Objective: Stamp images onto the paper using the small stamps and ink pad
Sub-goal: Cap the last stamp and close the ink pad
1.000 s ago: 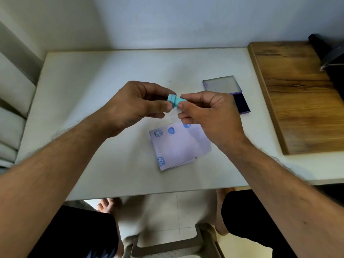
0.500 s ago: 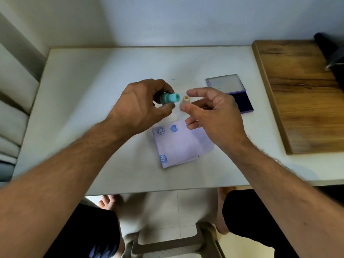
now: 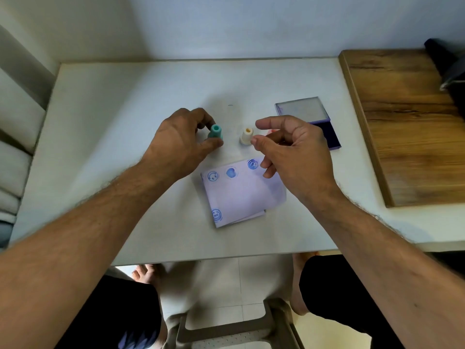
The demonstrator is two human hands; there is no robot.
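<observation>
White paper (image 3: 242,195), folded, lies nearest on the table (image 3: 100,117), just under and nearer than the right hand (image 3: 289,152). It carries blue prints: one at its near left corner, three along its far edge, the rightmost beside the right hand's lower fingers.

That right hand hovers with thumb and forefinger parted in a relaxed, fairly wide pinch, holding nothing. Just left of its thumb tip a cream stamp (image 3: 246,136) stands upright on the table; whether the thumb touches it cannot be told.

Left of the cream stamp, with a gap between them, a teal stamp (image 3: 215,133) stands upright in the left hand (image 3: 181,144), whose thumb presses its near side while curled fingers close on its far side, a narrow grip on the stamp.

Beyond and right of the right hand sits the ink pad (image 3: 327,133), its dark blue pad partly hidden by the hand and its clear lid (image 3: 300,108) open on the far side.

Further right, a wooden board (image 3: 407,127) rests over the table's edge, with a dark object (image 3: 450,71) at its far corner.
</observation>
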